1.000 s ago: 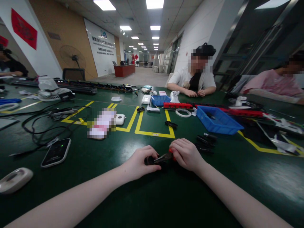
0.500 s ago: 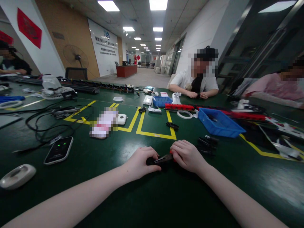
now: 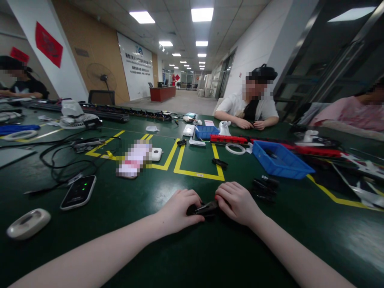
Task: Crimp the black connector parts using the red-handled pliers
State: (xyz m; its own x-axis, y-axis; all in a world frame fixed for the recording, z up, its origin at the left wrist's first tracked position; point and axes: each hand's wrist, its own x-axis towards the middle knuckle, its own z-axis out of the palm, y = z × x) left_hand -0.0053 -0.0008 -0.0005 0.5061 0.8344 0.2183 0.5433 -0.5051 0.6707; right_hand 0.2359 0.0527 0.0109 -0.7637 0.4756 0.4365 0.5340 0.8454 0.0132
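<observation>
Near the middle of the green table (image 3: 144, 256), my right hand (image 3: 237, 202) is closed around the handles of dark-jawed pliers (image 3: 207, 208); a bit of red shows at its fingers. The narrow jaws point left toward my left hand (image 3: 181, 210). Between that hand's thumb and fingers is a small black part (image 3: 191, 209), mostly hidden, with the plier tips at it. Whether the jaws grip the part I cannot tell. Several black pieces (image 3: 264, 189) lie just beyond my right wrist, and another black piece (image 3: 219, 163) lies farther off by the yellow tape.
A blue bin (image 3: 282, 164) stands at the right, beside red strips (image 3: 231, 139). To the left are a phone (image 3: 135, 159), a black-faced device with green lights (image 3: 78, 192), a beige oval object (image 3: 28, 224) and black cables (image 3: 45, 154). A person (image 3: 249, 100) sits across the table.
The view has shifted slightly, so the scene sits a little lower and to the right. Both hands keep their hold; the pliers' jaws appear slightly turned, and less red shows at the right hand.
</observation>
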